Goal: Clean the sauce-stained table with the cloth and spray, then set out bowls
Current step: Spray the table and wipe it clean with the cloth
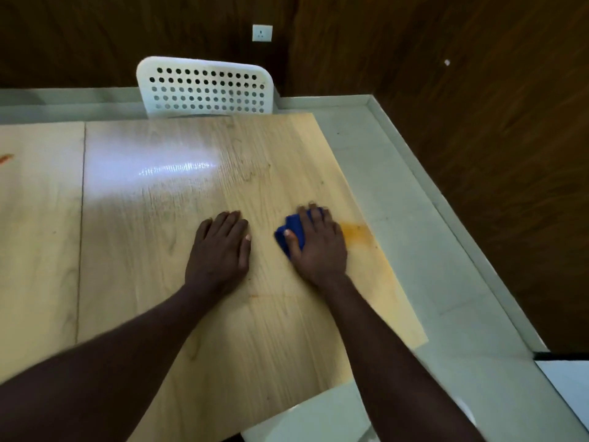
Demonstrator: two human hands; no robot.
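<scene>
My right hand (318, 244) presses a blue cloth (291, 231) flat on the light wooden table (178, 199), near its right edge. An orange sauce smear (355, 232) lies just right of that hand and runs along the table's edge toward me. My left hand (221, 247) rests palm down on the wood beside it, fingers together, holding nothing. A second reddish stain (5, 158) shows at the far left edge of view. No spray bottle or bowls are in view.
A white perforated chair (205, 87) stands at the table's far side. Pale floor (424, 218) runs along the right of the table, bordered by a dark wood wall (478, 106) with a socket (262, 33). A seam (82, 199) splits the tabletop on the left.
</scene>
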